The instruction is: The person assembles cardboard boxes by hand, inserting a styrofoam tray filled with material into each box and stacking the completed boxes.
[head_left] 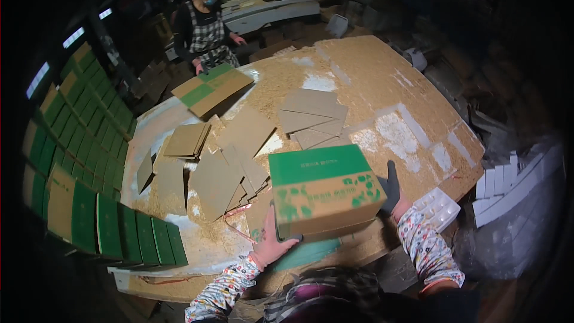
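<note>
A green and brown cardboard box (323,182) with a green leaf pattern is between my hands over the near edge of the table. My left hand (276,240), in a pink glove with dark fingertips, grips its lower left corner, thumb across the front. At its right end, my right hand (391,190) presses against the side, its dark-gloved thumb pointing up and its other fingers partly hidden. Beneath the box lie flattened cardboard pieces, one of them green (308,255). Loose brown cardboard sheets (218,179) spread out to the left of the box.
Green and brown boxes (84,131) are stacked along the left, with a row of them (122,230) at the table's near left. Across the worn table (382,78), a person (206,24) handles a flat carton (212,90). A white compartment tray (437,208) and white strips (502,185) lie right.
</note>
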`<state>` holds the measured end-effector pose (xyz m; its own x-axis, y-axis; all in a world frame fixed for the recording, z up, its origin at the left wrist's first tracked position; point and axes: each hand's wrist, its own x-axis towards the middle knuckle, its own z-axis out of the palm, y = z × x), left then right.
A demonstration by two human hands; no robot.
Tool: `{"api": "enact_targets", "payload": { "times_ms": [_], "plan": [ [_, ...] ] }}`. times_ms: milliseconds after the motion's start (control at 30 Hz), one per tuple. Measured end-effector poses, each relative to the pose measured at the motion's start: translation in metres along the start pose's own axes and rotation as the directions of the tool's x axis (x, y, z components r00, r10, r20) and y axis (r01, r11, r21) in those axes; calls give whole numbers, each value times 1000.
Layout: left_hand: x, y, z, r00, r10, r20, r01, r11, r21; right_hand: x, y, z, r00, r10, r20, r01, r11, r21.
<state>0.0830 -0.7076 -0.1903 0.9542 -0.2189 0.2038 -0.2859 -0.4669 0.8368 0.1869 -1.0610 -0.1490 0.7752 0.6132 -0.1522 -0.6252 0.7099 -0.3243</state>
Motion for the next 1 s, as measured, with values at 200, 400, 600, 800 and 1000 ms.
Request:
{"api": "enact_targets", "payload": {
  "times_ms": [200, 400, 600, 800, 1000],
  "plan": [
    [-4, -53, -13, 979, -202, -36, 204, 976, 71, 28, 29, -49, 870, -387, -304, -411, -229, -883],
    [98, -9, 27, 898, -363, -251, 419, 879, 227, 7, -34, -108, 893, -353, -278, 9, 632, -775],
    [72, -50, 9, 851, -416, -321, 494, 841, 219, -24, -261, -326, -281, -958, -60, -297, 146, -944],
    [52, -59, -9, 811, -465, -356, 566, 778, 272, 0, -330, -349, -449, -725, -522, -274, 668, -692],
    [74, -33, 18, 835, -427, -347, 539, 762, 359, -12, -290, -302, -99, -828, -552, 662, 359, -658]
  ]
}}
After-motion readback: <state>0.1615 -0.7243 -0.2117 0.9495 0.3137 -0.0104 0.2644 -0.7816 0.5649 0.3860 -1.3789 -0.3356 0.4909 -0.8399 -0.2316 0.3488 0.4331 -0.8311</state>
